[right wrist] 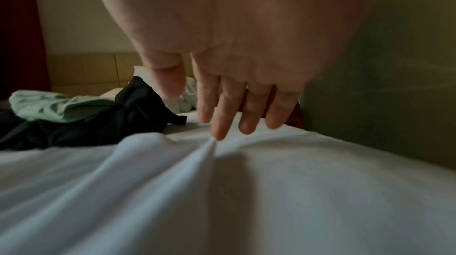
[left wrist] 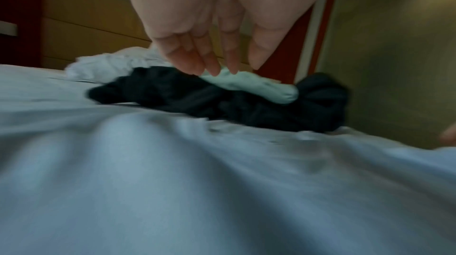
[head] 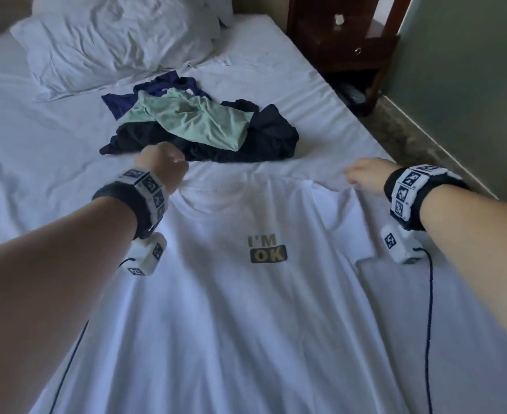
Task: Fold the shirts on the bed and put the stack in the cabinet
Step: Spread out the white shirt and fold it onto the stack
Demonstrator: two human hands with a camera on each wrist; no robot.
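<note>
A white T-shirt (head: 246, 309) printed "I'M OK" lies spread face up on the bed (head: 22, 130), collar away from me. My left hand (head: 165, 168) hovers over its left shoulder by the collar; the left wrist view shows its fingers (left wrist: 209, 60) hanging relaxed and holding nothing. My right hand (head: 362, 176) reaches to the right shoulder, where straight fingers (right wrist: 222, 118) touch a raised ridge of the white fabric (right wrist: 172, 191). Beyond the collar sits a crumpled pile: a mint green shirt (head: 186, 121) (left wrist: 259, 87) (right wrist: 49, 107) on top of dark shirts (head: 270, 138) (left wrist: 172, 93) (right wrist: 98, 128).
Rumpled white pillows (head: 112, 40) lie at the head of the bed. A dark wooden nightstand (head: 345, 46) stands at the far right corner, with floor (head: 410, 138) and a green wall (head: 470, 85) along the bed's right edge. Dark cables trail from both wrist cameras.
</note>
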